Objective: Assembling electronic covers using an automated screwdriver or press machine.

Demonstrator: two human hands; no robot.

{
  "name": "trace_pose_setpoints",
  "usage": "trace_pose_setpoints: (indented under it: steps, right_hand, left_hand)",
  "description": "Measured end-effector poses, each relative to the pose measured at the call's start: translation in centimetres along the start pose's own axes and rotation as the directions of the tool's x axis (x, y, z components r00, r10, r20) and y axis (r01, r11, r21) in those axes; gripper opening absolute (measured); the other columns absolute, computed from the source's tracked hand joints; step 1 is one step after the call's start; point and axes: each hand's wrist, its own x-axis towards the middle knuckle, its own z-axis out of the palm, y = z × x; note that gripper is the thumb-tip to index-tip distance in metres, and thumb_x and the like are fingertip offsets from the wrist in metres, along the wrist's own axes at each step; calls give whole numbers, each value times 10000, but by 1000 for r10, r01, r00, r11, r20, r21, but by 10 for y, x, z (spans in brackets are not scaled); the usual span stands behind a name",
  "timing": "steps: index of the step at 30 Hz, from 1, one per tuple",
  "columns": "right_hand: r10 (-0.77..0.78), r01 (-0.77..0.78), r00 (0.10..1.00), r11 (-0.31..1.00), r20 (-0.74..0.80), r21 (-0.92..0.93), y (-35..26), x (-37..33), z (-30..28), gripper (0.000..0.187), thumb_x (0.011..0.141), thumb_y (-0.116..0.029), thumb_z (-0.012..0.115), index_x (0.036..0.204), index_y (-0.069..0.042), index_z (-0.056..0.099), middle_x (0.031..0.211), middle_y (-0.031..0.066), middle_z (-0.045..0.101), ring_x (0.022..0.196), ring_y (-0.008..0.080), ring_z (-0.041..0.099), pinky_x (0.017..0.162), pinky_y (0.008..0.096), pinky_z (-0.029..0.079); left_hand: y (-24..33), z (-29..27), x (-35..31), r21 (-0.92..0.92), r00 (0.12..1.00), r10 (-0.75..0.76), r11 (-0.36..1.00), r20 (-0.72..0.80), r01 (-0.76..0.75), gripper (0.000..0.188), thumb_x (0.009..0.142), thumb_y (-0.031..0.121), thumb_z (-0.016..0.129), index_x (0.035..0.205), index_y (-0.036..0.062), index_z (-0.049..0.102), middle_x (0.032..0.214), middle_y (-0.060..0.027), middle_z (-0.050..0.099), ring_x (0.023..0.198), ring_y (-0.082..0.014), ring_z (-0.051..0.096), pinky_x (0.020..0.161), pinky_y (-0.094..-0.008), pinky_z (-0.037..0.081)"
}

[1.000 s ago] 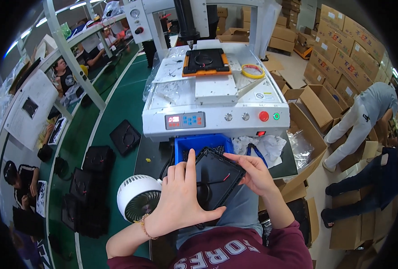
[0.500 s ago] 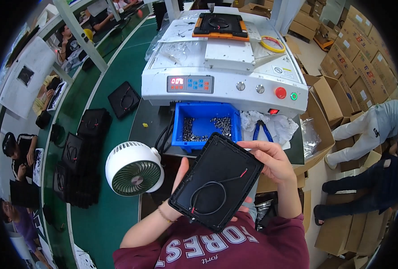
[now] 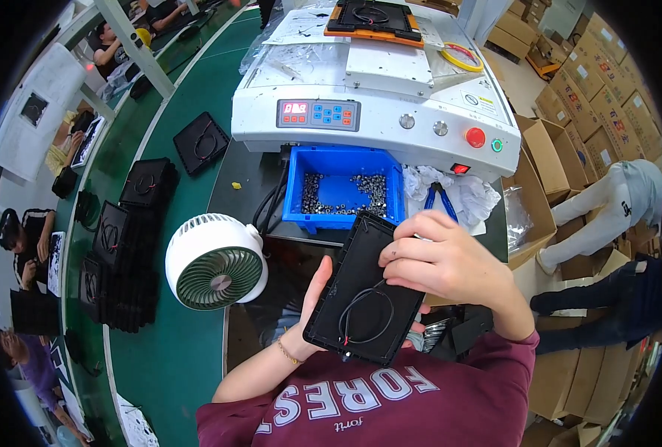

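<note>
Both hands are at the black panel [image 3: 342, 294], which sits in front of the maroon sweatshirt [image 3: 390, 406], on the near side of the blue bin [image 3: 336, 221], its long side slanting from near left to far right. From the left, the left hand [image 3: 306, 328] clasps it from below, thumb up along the left edge and fingertips showing past the right edge, a grip that probably steadies it while leaving the recessed face open to the other hand. Reaching over the right edge, the right hand [image 3: 442, 261] has its fingers bent and gathered above the far part of that face, where the looped black cable [image 3: 393, 309] runs up beneath them; whether they pinch the cable or merely rest there, I cannot tell. Small metal parts [image 3: 372, 194] lie inside the bin, which stands just before the white machine [image 3: 390, 123], seemingly for easy reach. Right of it, blue-handled pliers [image 3: 441, 197] rest against crumpled white cloth or paper [image 3: 480, 201]. On the far side, an orange fixture [image 3: 375, 33] on the machine carries another black piece, presumably to keep it located. Left of the hands stands a white fan [image 3: 215, 261], likely aimed for cooling, and farther left, stacked panels [image 3: 130, 268] lie on the green surface [image 3: 197, 350], apparently piled to save room.
</note>
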Motion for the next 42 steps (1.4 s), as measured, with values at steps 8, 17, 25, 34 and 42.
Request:
trace_pose_setpoints:
  steps: [8, 17, 25, 34, 42]
  right_hand:
    - [-41, -44, 987, 866, -157, -498, -68, 14, -63, 244, 535, -148, 625, 766, -72, 645, 698, 0, 534, 734, 194, 540, 735, 321, 470]
    - [243, -274, 962, 883, 129, 382, -63, -36, -1, 240, 738, -133, 765, 927, -39, 652, 793, 58, 602, 779, 269, 588, 845, 394, 498]
    - [527, -371, 850, 568, 22, 734, -68, -1, 40, 278, 828, 31, 655, 1097, 17, 588, 902, 115, 641, 872, 157, 675, 758, 254, 548]
    - [535, -384, 821, 254, 202, 888, -57, -4, 75, 60, 869, 21, 633, 902, 46, 590, 859, 70, 605, 722, 86, 588, 620, 205, 477]
    - [669, -181, 737, 61, 95, 982, -61, -8, 103, 63, 862, -18, 670, 847, 9, 615, 824, 26, 630, 703, 42, 566, 609, 188, 455]
  left_hand:
    - [23, 16, 2, 338, 953, 300, 893, 43, -296, 992, 834, 714, 369, 1453, -39, 184, 1399, -305, 337, 1217, -414, 469, 1010, -497, 417]
    - [58, 38, -7, 454, 696, 701, 575, 157, -681, 1074, 778, 798, 390, 1481, 27, 135, 1439, -299, 271, 1274, -422, 395, 1024, -543, 389]
    - [37, 29, 6, 585, 706, 687, 504, 176, -636, 1049, 775, 734, 426, 1483, 17, 134, 1465, -290, 244, 1281, -390, 406, 1051, -492, 379]
    - [42, 29, 2, 615, 646, 732, 413, 215, -672, 1038, 761, 724, 431, 1459, -1, 179, 1386, -277, 353, 1221, -387, 457, 1027, -498, 399]
    - [34, 26, 4, 561, 604, 774, 420, 190, -714, 1105, 711, 741, 533, 1478, 36, 164, 1444, -287, 265, 1279, -415, 388, 1039, -578, 354]
